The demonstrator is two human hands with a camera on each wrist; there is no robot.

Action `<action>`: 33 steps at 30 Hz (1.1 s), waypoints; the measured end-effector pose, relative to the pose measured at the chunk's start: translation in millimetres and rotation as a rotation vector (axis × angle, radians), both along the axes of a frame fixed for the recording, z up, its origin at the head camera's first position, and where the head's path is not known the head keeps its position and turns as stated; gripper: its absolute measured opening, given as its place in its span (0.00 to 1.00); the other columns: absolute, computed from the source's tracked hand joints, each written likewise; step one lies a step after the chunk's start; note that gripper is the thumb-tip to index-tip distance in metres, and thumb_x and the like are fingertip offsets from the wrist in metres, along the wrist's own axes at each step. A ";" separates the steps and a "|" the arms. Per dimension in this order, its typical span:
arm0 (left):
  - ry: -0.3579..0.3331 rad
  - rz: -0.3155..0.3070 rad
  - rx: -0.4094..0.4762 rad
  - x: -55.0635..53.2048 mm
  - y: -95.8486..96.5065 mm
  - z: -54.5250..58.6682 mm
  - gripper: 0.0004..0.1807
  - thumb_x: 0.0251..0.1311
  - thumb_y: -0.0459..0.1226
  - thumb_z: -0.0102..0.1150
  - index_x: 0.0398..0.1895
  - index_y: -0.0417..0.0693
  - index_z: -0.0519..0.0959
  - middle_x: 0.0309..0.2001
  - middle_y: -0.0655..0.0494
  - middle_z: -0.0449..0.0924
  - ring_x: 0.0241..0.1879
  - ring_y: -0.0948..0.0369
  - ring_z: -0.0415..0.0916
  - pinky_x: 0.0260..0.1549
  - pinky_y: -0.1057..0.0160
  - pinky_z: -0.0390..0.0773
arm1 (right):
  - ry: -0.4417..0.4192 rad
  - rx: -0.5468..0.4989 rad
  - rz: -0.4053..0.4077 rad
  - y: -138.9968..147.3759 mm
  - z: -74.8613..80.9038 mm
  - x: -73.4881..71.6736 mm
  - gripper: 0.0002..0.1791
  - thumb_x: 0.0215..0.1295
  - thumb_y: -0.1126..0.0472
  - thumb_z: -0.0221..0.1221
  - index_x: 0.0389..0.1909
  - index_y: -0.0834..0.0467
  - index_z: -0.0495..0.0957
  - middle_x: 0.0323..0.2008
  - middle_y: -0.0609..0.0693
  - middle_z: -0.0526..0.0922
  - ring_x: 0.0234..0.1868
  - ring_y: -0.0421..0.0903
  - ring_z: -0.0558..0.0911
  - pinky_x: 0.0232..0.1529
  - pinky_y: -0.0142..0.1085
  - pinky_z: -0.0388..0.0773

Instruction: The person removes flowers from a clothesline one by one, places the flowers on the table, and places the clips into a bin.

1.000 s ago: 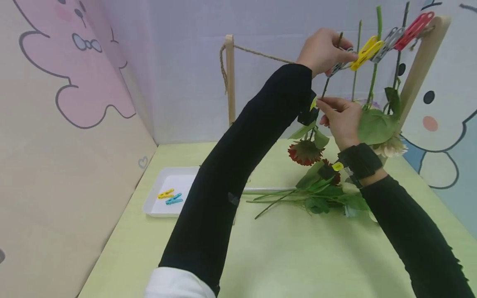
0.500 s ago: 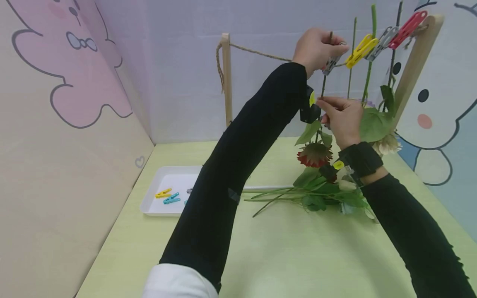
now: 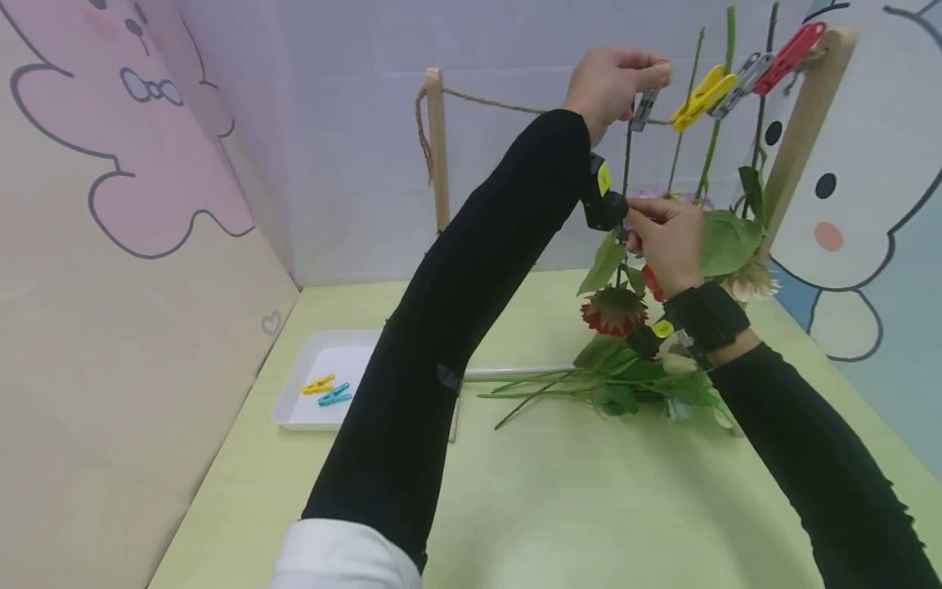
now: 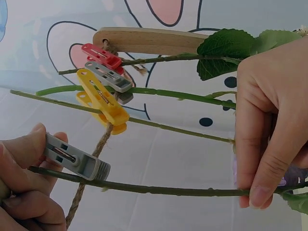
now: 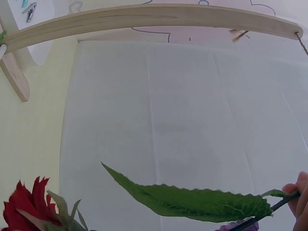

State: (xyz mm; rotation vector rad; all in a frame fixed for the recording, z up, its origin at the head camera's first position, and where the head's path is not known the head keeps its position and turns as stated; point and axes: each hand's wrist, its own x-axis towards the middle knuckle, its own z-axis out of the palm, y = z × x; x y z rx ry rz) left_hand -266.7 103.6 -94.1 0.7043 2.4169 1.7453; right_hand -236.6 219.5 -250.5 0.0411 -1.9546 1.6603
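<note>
High up at the rope line (image 3: 500,105), my left hand (image 3: 614,86) pinches the handle end of a grey clothespin (image 4: 77,159). Its jaw end sits over a dark green stem (image 4: 163,189), right where the rope crosses. Lower down, my right hand (image 3: 673,241) pinches the same stem between thumb and fingertips. From it a red flower (image 3: 614,311) hangs head down, with green leaves (image 3: 603,262) above the bloom. To the right, a yellow clothespin (image 4: 102,101), another grey clothespin (image 4: 108,76) and a red clothespin (image 4: 101,57) hold more stems on the rope.
Wooden posts, left (image 3: 439,155) and right (image 3: 809,131), carry the rope. Cut flowers (image 3: 618,397) lie on the table (image 3: 589,507) below my hands. A white tray (image 3: 294,413) with yellow and blue clothespins stands left, partly behind my left sleeve.
The head view has shifted slightly right. The grey clothespin in my left hand has turned more upright, and the stem hangs straighter. Both hands keep their pinch.
</note>
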 end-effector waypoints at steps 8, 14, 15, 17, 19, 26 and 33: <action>0.035 0.008 0.036 -3.9 -7.3 4.1 0.15 0.63 0.41 0.51 0.51 0.52 0.77 0.50 0.61 0.78 0.31 0.69 0.64 0.27 0.75 0.64 | -0.011 0.101 0.022 -2.5 -5.0 -2.2 0.16 0.59 0.64 0.60 0.45 0.71 0.78 0.11 0.36 0.74 0.11 0.34 0.70 0.19 0.24 0.68; 0.047 -0.043 0.130 -4.9 -28.9 5.9 0.17 0.62 0.40 0.52 0.54 0.50 0.75 0.52 0.60 0.76 0.41 0.71 0.68 0.38 0.75 0.65 | 0.056 0.213 0.064 -4.5 -10.2 3.2 0.15 0.58 0.66 0.61 0.44 0.71 0.79 0.12 0.35 0.75 0.10 0.34 0.69 0.16 0.24 0.64; 0.058 -0.054 0.126 -4.0 -34.4 5.5 0.17 0.62 0.40 0.52 0.54 0.50 0.75 0.52 0.60 0.76 0.42 0.70 0.68 0.39 0.74 0.65 | 0.073 0.266 0.057 -5.2 -10.6 5.5 0.15 0.58 0.66 0.61 0.43 0.70 0.79 0.13 0.35 0.75 0.10 0.33 0.69 0.16 0.24 0.64; 0.074 -0.077 0.105 0.4 -46.3 5.0 0.17 0.62 0.40 0.52 0.54 0.50 0.76 0.51 0.60 0.76 0.47 0.71 0.68 0.41 0.73 0.65 | 0.110 0.377 0.044 -6.4 -11.7 11.2 0.13 0.58 0.66 0.61 0.42 0.69 0.81 0.15 0.40 0.77 0.11 0.32 0.69 0.16 0.23 0.64; 0.097 -0.108 0.069 6.8 -59.5 3.4 0.17 0.63 0.40 0.52 0.54 0.50 0.75 0.52 0.60 0.76 0.47 0.70 0.68 0.37 0.72 0.65 | 0.144 0.490 0.032 -6.2 -13.8 16.8 0.11 0.57 0.66 0.61 0.40 0.68 0.82 0.16 0.48 0.79 0.11 0.29 0.68 0.16 0.23 0.63; 0.176 -0.194 -0.096 29.5 -111.6 -14.5 0.18 0.62 0.39 0.53 0.55 0.49 0.74 0.54 0.59 0.77 0.29 0.67 0.68 0.18 0.69 0.59 | 0.240 0.898 0.001 1.3 -31.2 30.1 0.08 0.54 0.68 0.63 0.34 0.66 0.84 0.22 0.60 0.83 0.15 0.44 0.74 0.17 0.30 0.61; 0.270 -0.229 -0.446 20.8 -183.7 -61.8 0.17 0.58 0.40 0.59 0.52 0.54 0.77 0.52 0.57 0.78 0.11 0.63 0.53 0.13 0.67 0.60 | 0.194 1.162 0.137 1.5 -59.8 39.5 0.06 0.54 0.69 0.61 0.34 0.64 0.83 0.26 0.56 0.84 0.21 0.48 0.78 0.23 0.39 0.73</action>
